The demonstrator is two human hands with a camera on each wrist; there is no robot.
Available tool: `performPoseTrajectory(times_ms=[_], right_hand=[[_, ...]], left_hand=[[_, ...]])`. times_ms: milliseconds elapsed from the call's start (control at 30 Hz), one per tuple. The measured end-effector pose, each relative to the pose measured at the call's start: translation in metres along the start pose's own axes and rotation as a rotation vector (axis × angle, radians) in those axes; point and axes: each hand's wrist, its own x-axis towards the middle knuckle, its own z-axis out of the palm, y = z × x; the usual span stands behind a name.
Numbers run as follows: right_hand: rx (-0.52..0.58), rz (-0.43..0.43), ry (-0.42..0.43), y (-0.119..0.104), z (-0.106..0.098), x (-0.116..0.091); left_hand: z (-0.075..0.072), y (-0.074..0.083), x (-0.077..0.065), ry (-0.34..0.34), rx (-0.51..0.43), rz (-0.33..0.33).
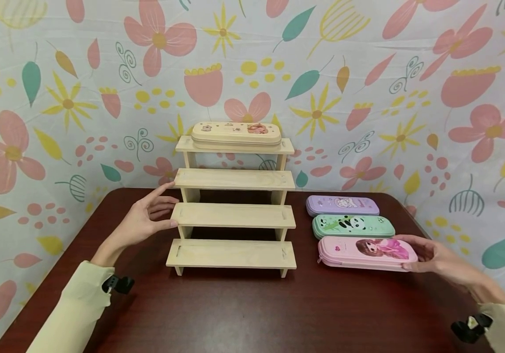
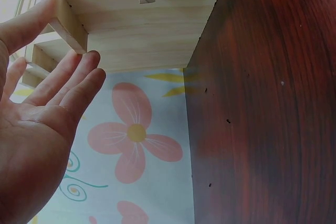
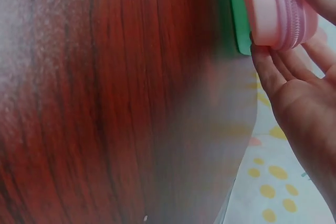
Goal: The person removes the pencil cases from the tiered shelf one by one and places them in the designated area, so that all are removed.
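A four-tier wooden step rack (image 1: 235, 215) stands on the table, with a cream pencil case (image 1: 237, 135) lying on its top tier. My left hand (image 1: 142, 219) is at the rack's left side, its extended fingers (image 2: 79, 80) and thumb touching the edges of the middle tiers. On the right, my right hand (image 1: 440, 260) holds the right end of a pink pencil case (image 1: 367, 253) with a doll picture, thumb in front and fingers behind. The right wrist view shows that case's zipper side (image 3: 286, 11) between thumb and fingers.
Behind the pink case lie a green panda pencil case (image 1: 353, 226) and a purple pencil case (image 1: 342, 205), lined up close together. The dark red wooden table (image 1: 252, 314) ends at the back against a floral cloth (image 1: 252, 59).
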Motion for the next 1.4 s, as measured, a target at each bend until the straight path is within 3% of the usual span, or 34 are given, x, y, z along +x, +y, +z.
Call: performPoseTrajectory(times_ms=[300,933,1400], right_hand=[[-0.175,0.013,0.033,0.0003,-0.0027,0.0033],[-0.196,-0.034,0.039,0.0059,-0.0015,0.0061],[-0.235,-0.008,0.047,0.009,-0.0014,0.0089]], left_hand=[[-0.0002,0.0006,-0.001,0.001,0.012,0.006],[-0.0002,0.0021,-0.0007,-0.006,0.01,0.004],[-0.0002,0.0004,-0.0011,-0.006,0.012,0.01]])
